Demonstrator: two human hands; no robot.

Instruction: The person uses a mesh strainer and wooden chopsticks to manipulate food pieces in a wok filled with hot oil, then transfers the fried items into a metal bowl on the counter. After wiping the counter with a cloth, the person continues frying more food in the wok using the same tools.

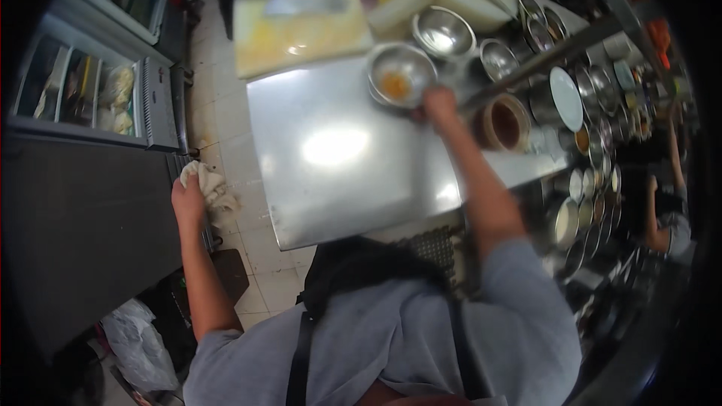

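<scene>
My right hand (438, 105) reaches forward over the steel table (301, 158) and is closed on the near right rim of a metal bowl (381, 62). Some orange-yellow food (395, 84) lies in the bottom of that bowl. Out to the left, beyond the table's edge, my left hand (189, 194) grips a crumpled whitish cloth (213, 184), which hangs down over the tiled floor. An empty-looking metal bowl (444, 31) stands just behind the held one, and a smaller metal bowl (498, 59) is to its right.
A yellowed cutting board (301, 37) with a cleaver (308, 3) lies at the table's far end. Right of my arm stands a tub of reddish-brown liquid (505, 124), near a slanting metal post (549, 60). Glass-fronted refrigerators (154, 105) line the left. A co-worker (669, 229) is at far right.
</scene>
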